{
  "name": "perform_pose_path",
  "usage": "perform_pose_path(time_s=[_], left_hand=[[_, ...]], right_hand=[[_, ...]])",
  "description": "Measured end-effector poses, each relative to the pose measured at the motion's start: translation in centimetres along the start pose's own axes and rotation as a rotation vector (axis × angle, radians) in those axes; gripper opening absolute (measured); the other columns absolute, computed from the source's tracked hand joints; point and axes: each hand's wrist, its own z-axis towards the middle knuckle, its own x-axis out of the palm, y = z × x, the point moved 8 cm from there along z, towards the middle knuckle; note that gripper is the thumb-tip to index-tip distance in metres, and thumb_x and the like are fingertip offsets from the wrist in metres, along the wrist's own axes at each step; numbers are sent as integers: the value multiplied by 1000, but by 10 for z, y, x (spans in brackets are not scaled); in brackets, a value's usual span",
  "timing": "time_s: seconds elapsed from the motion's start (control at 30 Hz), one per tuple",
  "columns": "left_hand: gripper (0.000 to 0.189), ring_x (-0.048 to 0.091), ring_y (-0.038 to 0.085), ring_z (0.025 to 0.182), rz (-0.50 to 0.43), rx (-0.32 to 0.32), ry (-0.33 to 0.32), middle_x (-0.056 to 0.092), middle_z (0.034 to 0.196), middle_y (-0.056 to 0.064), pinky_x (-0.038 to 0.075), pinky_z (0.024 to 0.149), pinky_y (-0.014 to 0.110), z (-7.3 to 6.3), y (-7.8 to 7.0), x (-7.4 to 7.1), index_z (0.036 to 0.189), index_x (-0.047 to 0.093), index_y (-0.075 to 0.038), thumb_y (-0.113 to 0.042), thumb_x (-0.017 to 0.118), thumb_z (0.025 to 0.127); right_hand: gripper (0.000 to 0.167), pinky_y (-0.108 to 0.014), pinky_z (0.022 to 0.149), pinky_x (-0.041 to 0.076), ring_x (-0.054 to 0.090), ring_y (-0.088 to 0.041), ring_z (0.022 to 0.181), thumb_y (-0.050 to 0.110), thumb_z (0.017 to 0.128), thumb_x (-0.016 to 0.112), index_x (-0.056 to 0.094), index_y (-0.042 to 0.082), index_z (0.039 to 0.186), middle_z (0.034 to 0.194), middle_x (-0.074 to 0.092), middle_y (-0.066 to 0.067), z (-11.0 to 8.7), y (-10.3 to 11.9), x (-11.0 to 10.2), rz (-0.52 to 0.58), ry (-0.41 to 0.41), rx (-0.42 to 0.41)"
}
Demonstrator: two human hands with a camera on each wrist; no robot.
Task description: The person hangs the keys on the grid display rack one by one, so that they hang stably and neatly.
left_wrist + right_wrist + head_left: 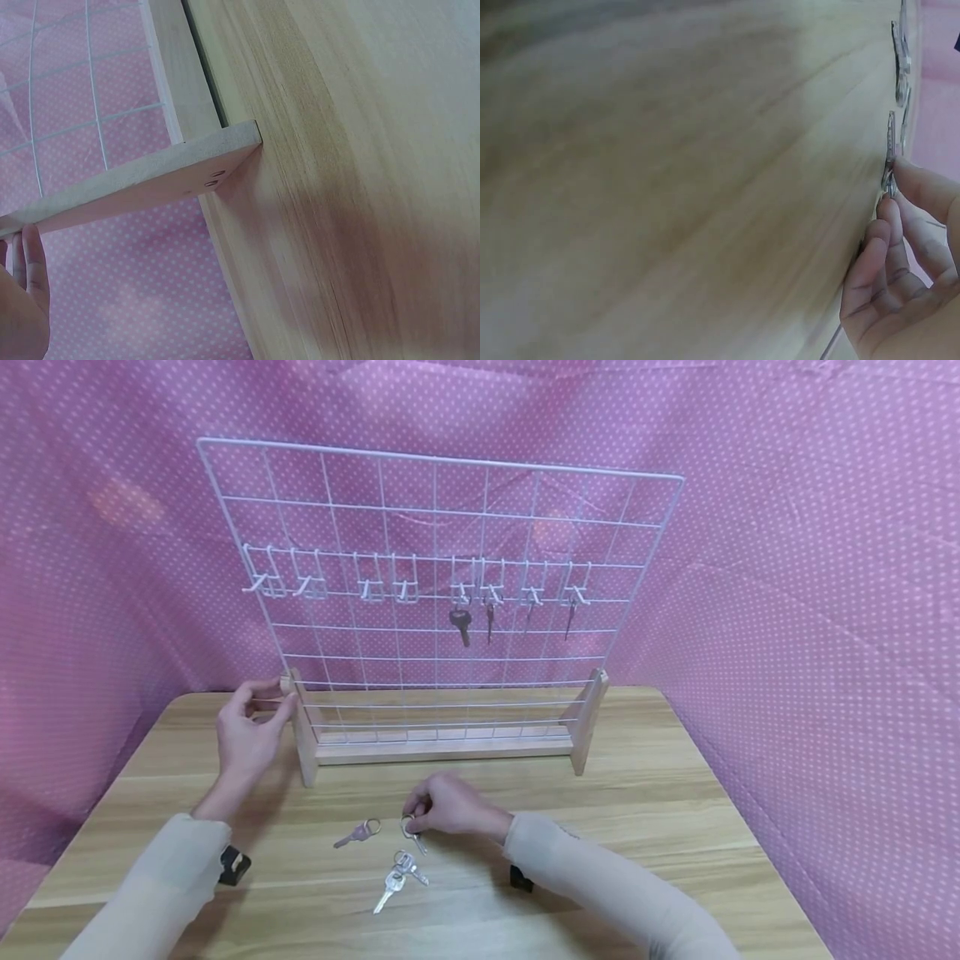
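Observation:
My left hand (251, 735) grips the top of the wooden side post (303, 739) of a white wire grid rack (435, 627). In the left wrist view its fingers (35, 262) lie against the post's edge. My right hand (453, 804), low over the table, pinches the ring of a small key (416, 842) between thumb and fingers. That key (890, 139) points away from the fingertips in the right wrist view. To its left lies another key with a ring (360, 833). Two silver keys (392, 887) overlap nearer the front.
White hooks (371, 589) line the grid in a row. Keys (461, 622) hang from several hooks on the right half, while those on the left half are bare. A pink dotted cloth (787, 568) surrounds the wooden table (660, 827) at the back and sides.

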Motion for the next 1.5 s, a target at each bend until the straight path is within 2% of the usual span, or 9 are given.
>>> perform_pose_path(time_s=[0.17, 0.43, 0.67, 0.77, 0.93, 1.17, 1.33, 1.5], left_hand=[[31, 61, -8, 82, 16, 15, -3, 64, 95, -28, 56, 72, 2, 0, 0, -1, 124, 68, 5, 0, 75, 94], [32, 61, -7, 82, 36, -10, 1, 62, 95, -29, 55, 71, 1, 1, 0, 0, 126, 67, 5, -1, 75, 95], [32, 60, -6, 83, 42, -6, -1, 62, 95, -29, 54, 71, 0, 1, 0, 0, 126, 66, 6, 0, 73, 95], [31, 60, -7, 82, 43, 0, -2, 62, 94, -28, 54, 71, 0, 0, -1, 0, 125, 66, 6, -1, 74, 95], [31, 61, -6, 80, 18, 1, -1, 63, 92, -26, 56, 69, 1, 0, -1, -1, 123, 67, 6, -1, 75, 94], [34, 62, -6, 83, -5, -33, 5, 64, 96, -27, 57, 71, 2, 1, 1, -3, 125, 66, 6, -2, 76, 94], [33, 61, -7, 83, 13, -34, 12, 63, 97, -29, 56, 72, 2, 1, 1, -2, 126, 66, 6, -3, 75, 95], [32, 61, -7, 82, 13, -18, 8, 63, 95, -29, 56, 71, 2, 0, -1, 0, 125, 66, 6, -1, 75, 95]], right_hand=[[14, -12, 67, 52, 58, 3, 69, 18, 84, 89, 80, 16, 94, 78, 70, 11, 0, -1, 2, 19, -1, 15], [11, -12, 66, 57, 62, 2, 68, 7, 85, 86, 79, 11, 93, 81, 77, 4, -2, -4, 2, 112, -5, 10], [6, -15, 56, 56, 63, -2, 63, 2, 86, 84, 80, 6, 88, 81, 79, -5, -7, -7, -4, 230, -17, 3], [4, -15, 57, 56, 63, -4, 64, 5, 87, 84, 80, 7, 88, 83, 80, -5, -11, -9, -8, 244, -31, 5], [6, -15, 62, 53, 61, -4, 68, 14, 88, 85, 81, 12, 91, 86, 79, 0, -17, -6, -22, 205, -72, 10], [7, -15, 57, 49, 58, -5, 65, 18, 88, 86, 82, 14, 91, 87, 80, -1, -21, 16, -47, 185, -132, -60], [6, -14, 55, 47, 56, -3, 62, 19, 89, 85, 82, 14, 91, 87, 80, -1, -22, 32, -67, 237, -168, -72], [11, -14, 55, 46, 56, -5, 64, 20, 91, 84, 82, 10, 95, 89, 79, -3, -25, 49, -89, 363, -202, -96]])
